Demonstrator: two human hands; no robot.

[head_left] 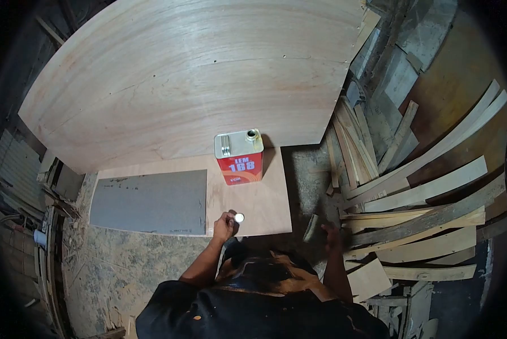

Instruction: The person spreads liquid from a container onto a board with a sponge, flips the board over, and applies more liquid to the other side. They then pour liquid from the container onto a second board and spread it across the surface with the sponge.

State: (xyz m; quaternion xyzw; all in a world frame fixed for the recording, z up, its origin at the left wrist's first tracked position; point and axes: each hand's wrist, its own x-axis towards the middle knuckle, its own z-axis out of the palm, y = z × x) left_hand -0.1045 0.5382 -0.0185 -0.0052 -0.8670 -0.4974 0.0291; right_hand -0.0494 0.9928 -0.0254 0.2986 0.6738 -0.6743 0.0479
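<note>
A red and silver metal can (240,165) marked "LEM 168" stands upright on a plywood panel (253,203), its round mouth at the top uncovered. My left hand (224,225) is over the panel's near edge, closed with its fingertips on a small round white cap (239,217). My right hand (331,234) is off the panel to the right, in shadow, its fingers apart and nothing visible in them. Just left of it is a short, rough, greyish block-like piece (310,228), apart from the fingers as far as I can see.
A large curved plywood sheet (197,79) rises behind the can. A grey rectangular sheet (149,202) lies on the panel's left part. Wooden strips and curved offcuts (428,220) are piled on the right. Sawdust covers the floor (123,265) at the lower left.
</note>
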